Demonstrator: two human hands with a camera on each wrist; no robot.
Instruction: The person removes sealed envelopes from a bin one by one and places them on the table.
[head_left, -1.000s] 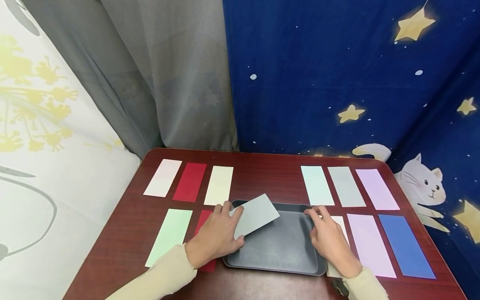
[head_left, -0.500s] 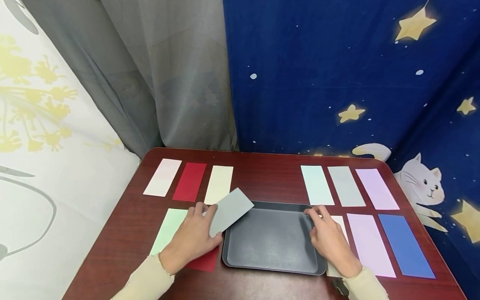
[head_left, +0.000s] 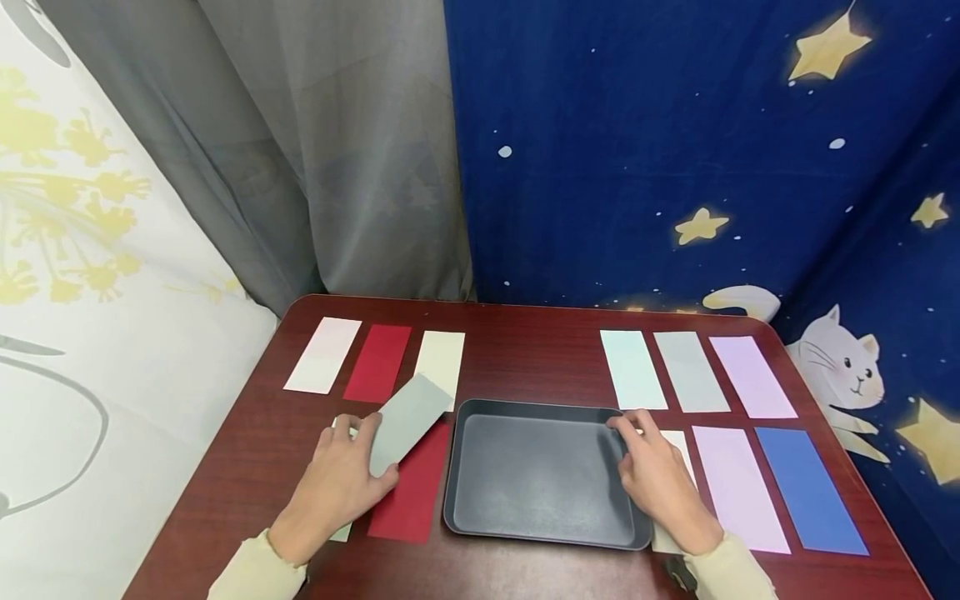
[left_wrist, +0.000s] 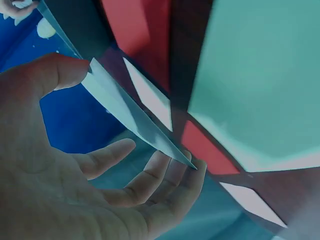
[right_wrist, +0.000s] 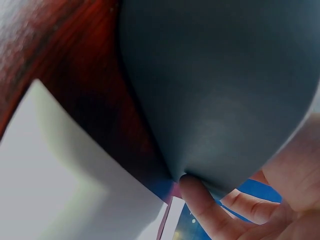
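My left hand [head_left: 330, 483] holds a grey-green paper card [head_left: 408, 419] by its long edges, thumb on the near side and fingers on the far side. The card is raised and tilted over a red card [head_left: 412, 492] and the corner of a cream card [head_left: 439, 360]. In the left wrist view the held card [left_wrist: 117, 100] appears nearly edge-on, between thumb and fingers. My right hand [head_left: 660, 479] grips the right rim of the dark grey tray [head_left: 547, 475], whose inside is bare. The right wrist view has fingers [right_wrist: 200, 202] against the tray's outer wall [right_wrist: 215, 90].
Behind on the left lie pinkish-white [head_left: 322, 356] and red [head_left: 378, 363] cards. A green card [head_left: 341, 533] is mostly under my left hand. Right of the tray lie several cards, among them lilac [head_left: 738, 492] and blue [head_left: 810, 492]. Curtains [head_left: 637, 167] hang behind the table.
My left hand has carried the grey-green card leftward from over the tray to above the red card. My right hand and the tray have stayed put.
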